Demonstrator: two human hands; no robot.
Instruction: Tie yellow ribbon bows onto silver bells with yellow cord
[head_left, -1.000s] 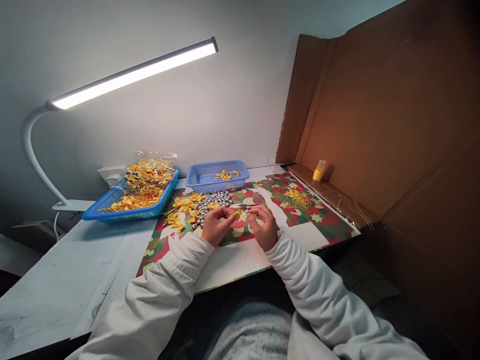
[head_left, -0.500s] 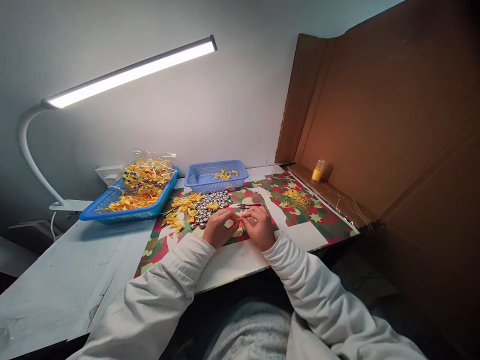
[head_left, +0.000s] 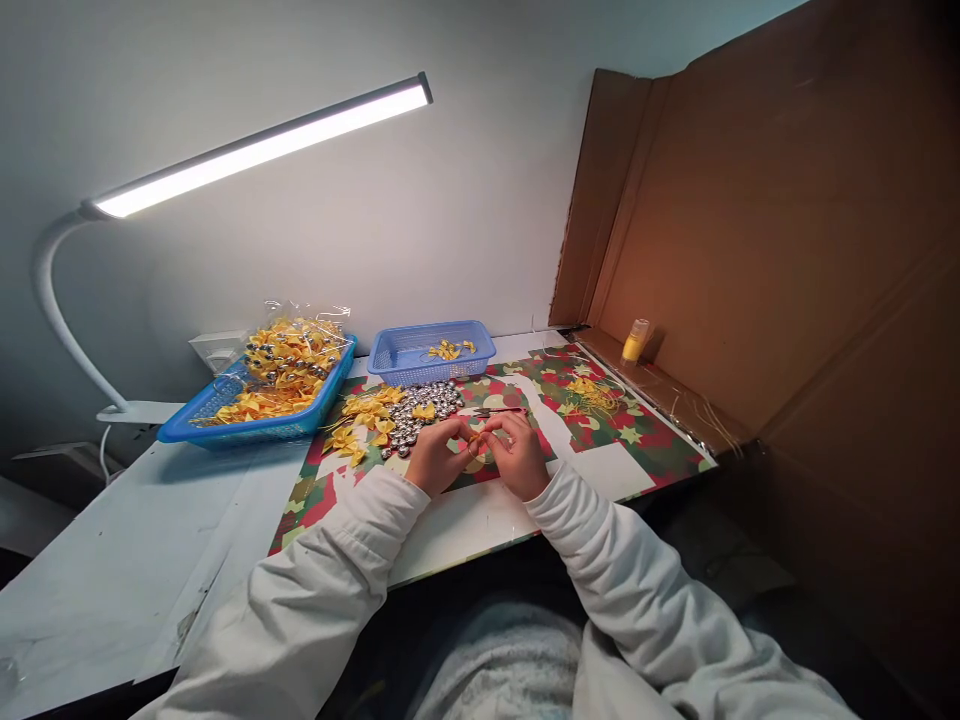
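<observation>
My left hand and my right hand meet over the front of the patterned sheet, fingertips almost touching. Both are pinched on a thin yellow cord, which makes a small loop below the fingers. Whether a bow or bell is also in the pinch is hidden by the fingers. Just beyond and left of my left hand lies a heap of small silver bells. Yellow ribbon bows are piled beside them. A dark slim tool, perhaps tweezers, lies behind my fingers.
A blue basket of bows and bells stands at the left, a shallower blue basket at the back. Yellow cords lie at right, near a yellow-filled bottle. A lamp hangs above; cardboard walls the right side.
My fingertips have shifted slightly on the cord, and the loop below them looks smaller. Everything else on the table stays where it was.
</observation>
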